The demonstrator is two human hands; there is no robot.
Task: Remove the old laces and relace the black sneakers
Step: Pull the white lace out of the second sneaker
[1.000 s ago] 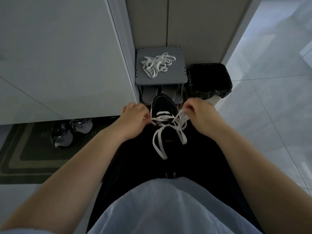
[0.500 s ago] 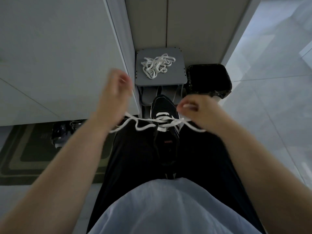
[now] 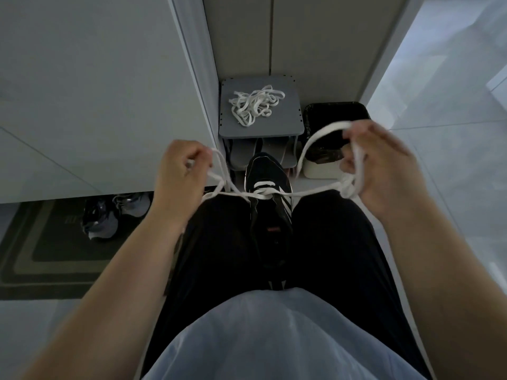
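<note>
While one black sneaker (image 3: 269,171) sits between the thighs, left hand (image 3: 181,174) and right hand (image 3: 384,171) each grip one end of its white lace (image 3: 262,193) (taut); one lace heap (image 3: 253,105) tops the rack (image 3: 290,116).

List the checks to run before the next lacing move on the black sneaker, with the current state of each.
1. Grip of left hand on flat white lace: ok, fingers curled round one end.
2. Grip of right hand on the other end: ok.
3. Lace taut across black sneaker with white stripes: ok, it runs straight out to both sides.
4. Lace free of tangles: not ok, a knot-like bunch sits beside the right hand.
5. Both ends equal in length: cannot tell.
6. Separate loose pile of white laces on grey stool, apart from the work: ok.
</note>
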